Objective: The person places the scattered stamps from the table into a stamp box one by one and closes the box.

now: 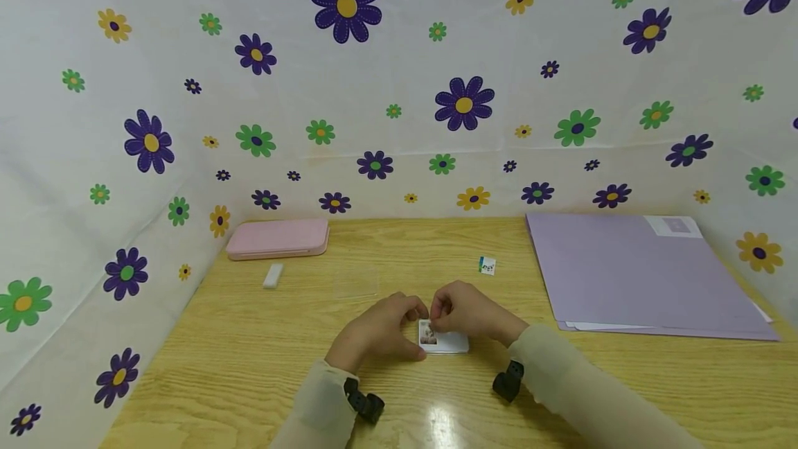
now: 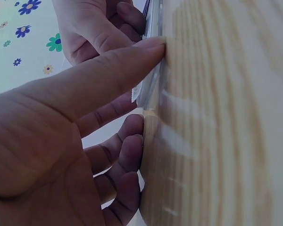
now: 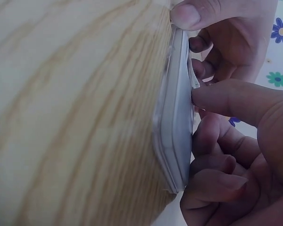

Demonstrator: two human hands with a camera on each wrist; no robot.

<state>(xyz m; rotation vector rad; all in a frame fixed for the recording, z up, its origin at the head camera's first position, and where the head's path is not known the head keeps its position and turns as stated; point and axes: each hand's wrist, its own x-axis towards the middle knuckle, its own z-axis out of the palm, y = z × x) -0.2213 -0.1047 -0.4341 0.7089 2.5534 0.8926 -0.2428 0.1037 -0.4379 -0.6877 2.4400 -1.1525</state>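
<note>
A flat white slab (image 1: 451, 344) with rounded corners lies on the table, clear plastic showing along its edge in the right wrist view. On its left end is a small picture sticker (image 1: 427, 334) with a brownish image. My left hand (image 1: 383, 328) holds the slab's left end, thumb at the near edge and index finger at the far edge. Its other fingertips (image 2: 130, 150) rest by the tabletop. My right hand (image 1: 467, 310) pinches the sticker's upper right part between thumb and index finger, its remaining fingers curled over the slab (image 3: 181, 122).
Beyond the hands lies a small blue-edged picture piece (image 1: 488, 266). A clear plastic sheet (image 1: 355, 287), a white eraser-like block (image 1: 272, 276) and a pink case (image 1: 277, 238) are at the left back. A purple folder (image 1: 642, 276) with papers covers the right back, before a flowered cloth (image 1: 399, 137).
</note>
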